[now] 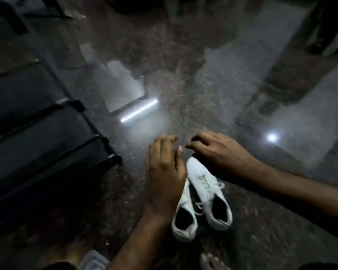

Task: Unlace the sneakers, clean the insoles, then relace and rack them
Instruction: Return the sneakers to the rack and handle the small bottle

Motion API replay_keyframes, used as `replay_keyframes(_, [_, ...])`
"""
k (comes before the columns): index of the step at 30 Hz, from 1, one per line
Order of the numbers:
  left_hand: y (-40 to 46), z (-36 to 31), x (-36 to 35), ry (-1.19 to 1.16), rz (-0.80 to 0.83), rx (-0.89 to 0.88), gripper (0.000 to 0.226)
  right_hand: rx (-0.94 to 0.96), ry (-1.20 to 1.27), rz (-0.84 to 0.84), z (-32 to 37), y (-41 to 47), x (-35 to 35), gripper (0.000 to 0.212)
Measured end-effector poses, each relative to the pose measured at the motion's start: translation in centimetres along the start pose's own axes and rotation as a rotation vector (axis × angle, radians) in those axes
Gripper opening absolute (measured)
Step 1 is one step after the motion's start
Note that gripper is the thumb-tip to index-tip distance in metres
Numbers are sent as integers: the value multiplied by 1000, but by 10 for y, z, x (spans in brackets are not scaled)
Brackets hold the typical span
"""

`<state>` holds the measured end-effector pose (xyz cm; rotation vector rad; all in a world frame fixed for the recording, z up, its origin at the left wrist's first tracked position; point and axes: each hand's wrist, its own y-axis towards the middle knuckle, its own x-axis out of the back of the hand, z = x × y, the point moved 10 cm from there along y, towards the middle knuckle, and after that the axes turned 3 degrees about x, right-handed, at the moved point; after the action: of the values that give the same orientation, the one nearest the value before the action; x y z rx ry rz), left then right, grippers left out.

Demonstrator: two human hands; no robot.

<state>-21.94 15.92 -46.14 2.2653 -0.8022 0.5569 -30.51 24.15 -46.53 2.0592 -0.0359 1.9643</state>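
Note:
Two white sneakers stand side by side on the dark speckled floor, toes pointing away from me. The right sneaker [211, 193] shows its laces and dark opening. The left sneaker [183, 221] is partly covered by my left hand [164, 172], which hovers over its front with fingers loosely curled and nothing in them. My right hand [217, 151] is above the toe of the right sneaker, fingers bent downward. Whether it touches the shoe or pinches a lace is unclear in the blur.
A black shoe rack [53, 133] with dark fabric shelves stands at the left. My bare foot [211, 260] is at the bottom edge, and a grey cloth-like thing [94, 260] lies at the bottom left. Light reflections shine on the polished floor [183, 94].

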Motion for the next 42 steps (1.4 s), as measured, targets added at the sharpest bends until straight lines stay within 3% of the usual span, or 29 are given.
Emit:
replay_keyframes(4, [-107,17,-108,143,439,89,8,-163,106,344,-12,-115,-108,19])
replay_keyframes(7, [-191,50,-151,353,777,178,21,-235,179,539,10,-185,-180,22])
replay_keyframes(11, [-244,84,-162,583,949,186,46,-298,120,637,33,-221,-228,46])
replay_keyframes(13, [-253,98,-163,631,902,179,48,-349,106,649,30,-219,-233,38])
replay_keyframes(17, [-244,106,-165,692,866,64,28,-351,34,587,22,-205,-226,28])
replay_keyframes(21, [-214,96,-153,561,792,49,33,-364,17,437,16,-177,-191,4])
replay_keyframes(27, [-132,46,-109,322,537,160,27,-316,-120,328,-7,-116,-106,18])
replay_keyframes(35, [-14,-12,20,129,188,34,29,-241,-337,122,8,-3,63,9])
replay_keyframes(42, [41,-62,106,136,22,-110,31,-207,-265,-271,29,40,171,49])
